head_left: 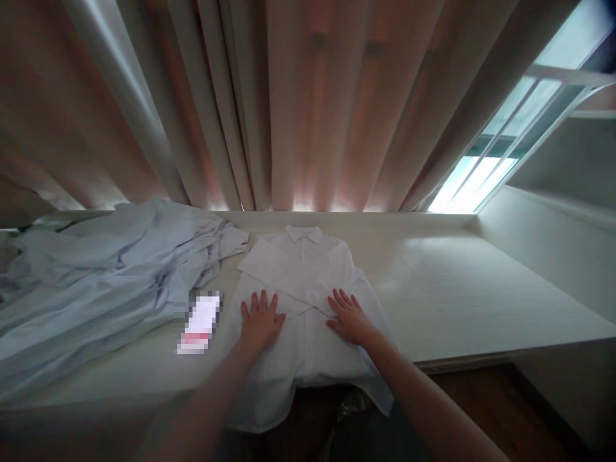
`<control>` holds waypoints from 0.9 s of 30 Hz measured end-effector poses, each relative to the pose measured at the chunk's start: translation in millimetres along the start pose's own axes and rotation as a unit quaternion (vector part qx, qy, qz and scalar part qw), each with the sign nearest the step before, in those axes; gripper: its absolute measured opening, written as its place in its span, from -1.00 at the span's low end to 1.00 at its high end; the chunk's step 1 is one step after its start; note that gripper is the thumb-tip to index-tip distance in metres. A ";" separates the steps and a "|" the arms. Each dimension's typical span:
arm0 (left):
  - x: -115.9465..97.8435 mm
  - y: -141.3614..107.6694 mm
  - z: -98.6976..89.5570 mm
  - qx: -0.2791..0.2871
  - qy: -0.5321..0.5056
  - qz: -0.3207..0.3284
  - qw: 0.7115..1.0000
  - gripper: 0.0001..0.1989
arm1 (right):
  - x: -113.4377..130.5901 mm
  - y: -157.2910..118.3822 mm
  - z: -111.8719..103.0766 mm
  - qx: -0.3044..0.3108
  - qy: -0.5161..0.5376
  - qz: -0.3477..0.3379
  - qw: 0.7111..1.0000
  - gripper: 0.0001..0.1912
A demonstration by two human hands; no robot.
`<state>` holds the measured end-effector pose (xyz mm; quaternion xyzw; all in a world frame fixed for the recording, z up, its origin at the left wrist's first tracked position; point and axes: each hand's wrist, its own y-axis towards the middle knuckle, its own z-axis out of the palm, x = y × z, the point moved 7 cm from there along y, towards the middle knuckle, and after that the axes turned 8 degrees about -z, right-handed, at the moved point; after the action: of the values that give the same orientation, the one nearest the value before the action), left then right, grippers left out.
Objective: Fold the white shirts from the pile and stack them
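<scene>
A white collared shirt (303, 340) lies front up, its collar toward the curtain and its sleeves folded across the chest. Its lower hem hangs over the near edge of the white tabletop (433, 295). My left hand (260, 323) rests flat on the left side of the shirt, fingers spread. On the right side, my right hand (350, 319) lies flat near the end of a folded sleeve, its fingers also apart. Neither hand grips the cloth. What lies under my palms is hidden.
A loose heap of white shirts (110, 276) covers the left of the table. Between it and the spread shirt lies a blurred-out phone-like rectangle (199, 324). Long brown curtains (312, 109) hang behind the table. A bright window (500, 141) and white wall (553, 237) are at right.
</scene>
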<state>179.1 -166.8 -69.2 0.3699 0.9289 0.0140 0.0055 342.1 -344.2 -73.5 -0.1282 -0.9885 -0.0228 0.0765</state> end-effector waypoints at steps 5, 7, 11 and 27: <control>0.6 -31.1 2.9 -0.011 0.003 -0.005 1.000 -0.39 | 8.3 -16.4 5.9 0.017 -0.009 0.010 1.000 -0.50; 1.9 -37.6 7.7 0.006 -0.003 -0.010 1.000 -0.39 | 11.3 -17.3 3.1 0.022 -0.018 0.022 0.999 -0.49; 2.4 -41.6 11.9 0.017 -0.018 -0.007 1.000 -0.38 | 23.6 -20.8 -13.1 -0.008 -0.026 0.032 0.999 -0.52; 65.5 -75.5 -26.8 -0.020 -0.031 -0.076 0.996 -0.56 | -26.7 -96.4 -12.1 -0.062 0.001 0.180 0.982 -0.54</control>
<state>79.1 -177.2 -44.7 0.2981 0.9534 0.0210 0.0423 344.6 -444.8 -68.2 -0.3086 -0.9458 -0.0699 0.0728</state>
